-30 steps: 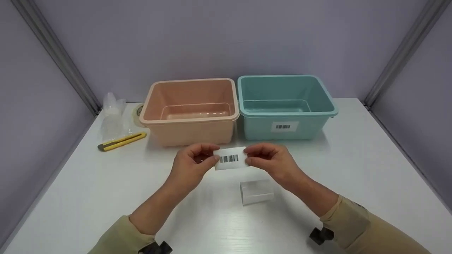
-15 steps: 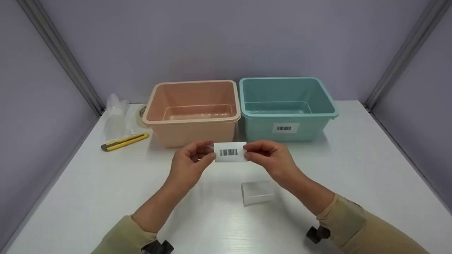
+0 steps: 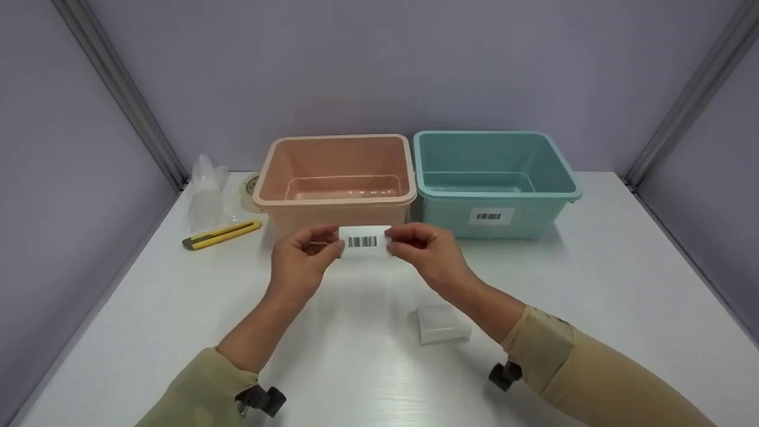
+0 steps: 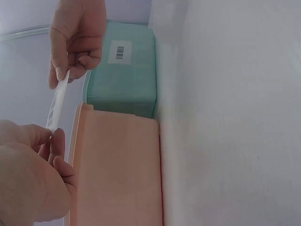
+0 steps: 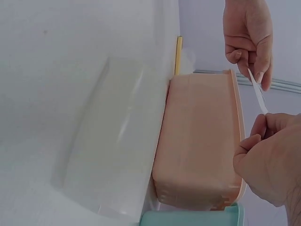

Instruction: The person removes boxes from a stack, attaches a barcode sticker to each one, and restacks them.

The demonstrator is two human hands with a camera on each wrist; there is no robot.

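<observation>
Both hands up off the table (image 3: pixel 593 279), holding one barcode label (image 3: pixel 363 241) between them, in front of the pink bin (image 3: pixel 338 178).

Left hand (image 3: pixel 299 261): thumb and forefinger pinched on the label's left edge, other fingers curled loosely under. Left wrist view shows the same pinch at the label's (image 4: pixel 56 106) lower end, left hand (image 4: pixel 28 174) in the bottom corner.

Right hand (image 3: pixel 424 252): pinching the right edge, fingers curled. Right wrist view: right hand (image 5: pixel 270 160) grips one end of the label (image 5: pixel 257 92), left hand (image 5: pixel 249 40) grips the other; the label is edge-on there, a thin white strip.

Label position: held flat-on to the head camera, barcode facing the person, level, overlapping the pink bin's front wall in that view. Wrist views show it just above the bin's near rim, pink bin (image 4: pixel 117 169) below it. Cannot tell if it touches the bin wall.

Rest:
- Teal bin (image 3: pixel 495 178) at 3 o'clock of the pink bin, just beside it, with its own barcode sticker (image 3: pixel 490 216) on the front wall.
- Clear plastic box (image 3: pixel 442 325) on the table at 5 o'clock of the label, under the right forearm, apart from both hands.
- Yellow knife (image 3: pixel 220 235) at 9 o'clock of the pink bin, lying flat.
- Clear bag (image 3: pixel 207 190) and tape roll (image 3: pixel 249 188) behind the knife, near the back-left corner.
</observation>
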